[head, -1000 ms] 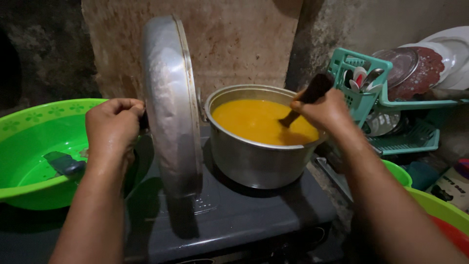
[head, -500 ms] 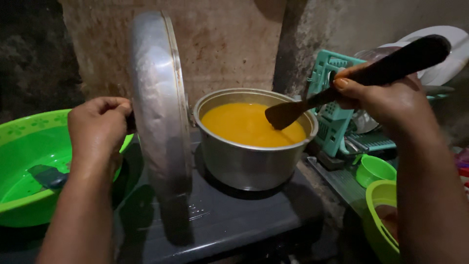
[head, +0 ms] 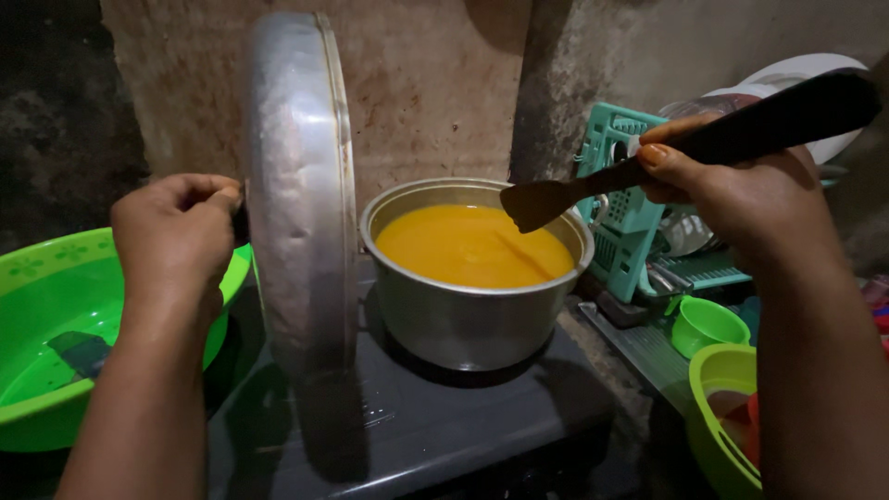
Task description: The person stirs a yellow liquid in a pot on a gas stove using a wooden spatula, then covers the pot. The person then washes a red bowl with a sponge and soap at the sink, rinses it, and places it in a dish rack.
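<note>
Green basin (head: 56, 306) at left edge. Teal dish rack (head: 630, 218) at right; small green cup (head: 708, 324) below it.

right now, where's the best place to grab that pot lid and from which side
By the knob on its top face, from the left. The lid stands on edge beside the pot, top face turned left, and the left hand already grips there, clear of the steamy underside.

The dark stove top (head: 435, 417) carries one thing — a metal pot (head: 468, 315) of orange soup.
</note>
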